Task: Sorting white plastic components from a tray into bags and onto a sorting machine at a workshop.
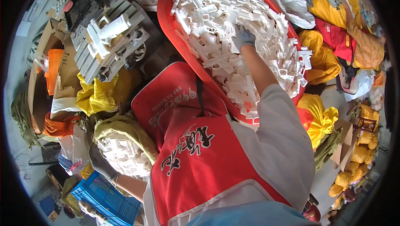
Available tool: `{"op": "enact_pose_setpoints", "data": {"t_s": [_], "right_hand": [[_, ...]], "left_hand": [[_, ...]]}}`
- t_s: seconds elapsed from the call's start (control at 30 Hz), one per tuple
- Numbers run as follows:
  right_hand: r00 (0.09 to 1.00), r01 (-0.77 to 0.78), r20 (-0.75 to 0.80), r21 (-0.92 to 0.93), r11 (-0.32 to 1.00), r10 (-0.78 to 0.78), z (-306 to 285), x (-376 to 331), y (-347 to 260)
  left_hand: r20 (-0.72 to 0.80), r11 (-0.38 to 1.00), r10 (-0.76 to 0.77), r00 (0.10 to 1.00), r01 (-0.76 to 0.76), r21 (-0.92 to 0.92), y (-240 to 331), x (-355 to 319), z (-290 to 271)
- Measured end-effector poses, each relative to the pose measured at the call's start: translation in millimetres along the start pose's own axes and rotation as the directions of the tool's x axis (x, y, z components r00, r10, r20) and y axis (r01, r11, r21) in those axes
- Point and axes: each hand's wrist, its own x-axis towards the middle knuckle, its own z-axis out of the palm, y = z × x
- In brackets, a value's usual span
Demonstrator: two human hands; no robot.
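Note:
My right hand, in a grey glove, reaches into a big red tub heaped with small white plastic parts and rests on the pile with its fingers curled among the pieces. Whether it grips any piece is hidden. My left hand, also in a grey glove, hangs low at my left side. It holds the rim of an open yellow-green sack filled with more white plastic parts. A red apron covers my front.
A stack of grey-white moulded frames lies upper left on cardboard and yellow bags. A blue crate sits below the sack. Yellow and orange filled bags crowd the right side, with a white bag at the top.

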Motion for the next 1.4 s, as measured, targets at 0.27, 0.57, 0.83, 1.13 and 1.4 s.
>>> {"op": "enact_pose_setpoints", "data": {"t_s": [0.27,0.57,0.83,1.13,1.4], "right_hand": [[0.991,0.134,0.010,-0.160,0.978,-0.134,48.3,-24.6,-11.9],[0.986,0.119,-0.129,0.102,0.988,-0.105,58.0,-85.3,-34.4],[0.990,0.128,-0.088,0.275,0.953,-0.108,68.5,-81.2,-22.9],[0.993,-0.098,0.094,0.994,-0.044,-0.073,30.0,-88.8,-12.5],[0.978,0.037,-0.059,0.993,-0.112,-0.202,-61.5,-91.2,-52.2]], "left_hand": [[0.020,0.999,-0.050,0.999,0.050,-0.016,31.3,-9.4,25.6],[-0.012,0.993,-0.106,0.994,0.105,-0.049,36.7,-10.3,27.8],[-0.020,0.985,0.120,0.993,-0.121,-0.124,52.5,21.2,59.7],[0.001,0.862,0.507,0.862,-0.507,-0.008,168.2,88.0,91.2],[0.332,0.792,0.583,0.742,-0.609,-0.030,230.6,156.9,145.5]]}}
